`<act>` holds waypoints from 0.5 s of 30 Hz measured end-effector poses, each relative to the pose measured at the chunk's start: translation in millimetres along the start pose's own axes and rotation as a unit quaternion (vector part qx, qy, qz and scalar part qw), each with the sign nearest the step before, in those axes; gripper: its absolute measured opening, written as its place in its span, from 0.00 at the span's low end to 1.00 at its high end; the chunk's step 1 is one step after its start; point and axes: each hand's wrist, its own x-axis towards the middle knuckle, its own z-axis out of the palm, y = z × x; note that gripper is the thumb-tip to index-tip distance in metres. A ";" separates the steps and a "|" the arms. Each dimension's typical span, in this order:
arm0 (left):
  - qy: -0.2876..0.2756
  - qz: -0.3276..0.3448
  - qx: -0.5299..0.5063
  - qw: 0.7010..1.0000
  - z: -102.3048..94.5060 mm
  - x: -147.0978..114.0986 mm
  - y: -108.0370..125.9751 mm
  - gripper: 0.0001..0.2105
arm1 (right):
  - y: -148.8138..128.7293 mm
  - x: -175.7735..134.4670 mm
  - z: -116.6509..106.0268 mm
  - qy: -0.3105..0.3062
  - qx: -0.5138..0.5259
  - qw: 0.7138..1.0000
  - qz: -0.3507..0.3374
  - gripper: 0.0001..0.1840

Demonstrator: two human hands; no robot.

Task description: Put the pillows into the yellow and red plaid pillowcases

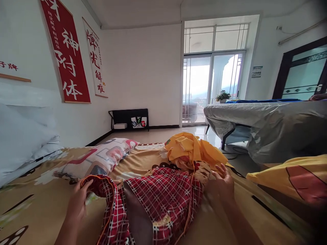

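A red plaid cloth item (168,190) with orange piping lies spread and bunched on the bed. It looks like a garment or cover, but its exact kind is unclear. A dark lining shows through its middle. At its left edge, my left hand (78,199) pinches the piped border between thumb and fingers, lifting it a little. Beside the right edge is my right hand (222,182), fingers apart and partly blurred, next to a brown flowered patch (203,170). Just beyond the plaid item sits a crumpled yellow cloth (185,148).
A patterned pillow (99,158) rests on the tan bedsheet (33,211), with white bedding (22,136) at far left. Another yellow cloth (270,173) is at right. Behind stands a plastic-covered table (270,115) with a potted plant (223,96). Part of another person's hand (318,97) shows there.
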 end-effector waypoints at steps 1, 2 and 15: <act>0.006 0.028 0.041 0.999 2.0 -3.4 3.3 0.15 | -2.3 -4.7 2.9 -0.019 -0.033 0.999 -0.024 0.38; 0.002 0.055 0.084 0.995 4.7 -7.9 7.3 0.19 | -4.0 -9.3 6.0 -0.049 -0.060 0.996 -0.045 0.35; -0.515 0.287 0.523 0.616 76.0 -167.0 -1.1 0.29 | 64.7 22.9 -4.3 -0.032 -0.341 0.931 -0.127 0.35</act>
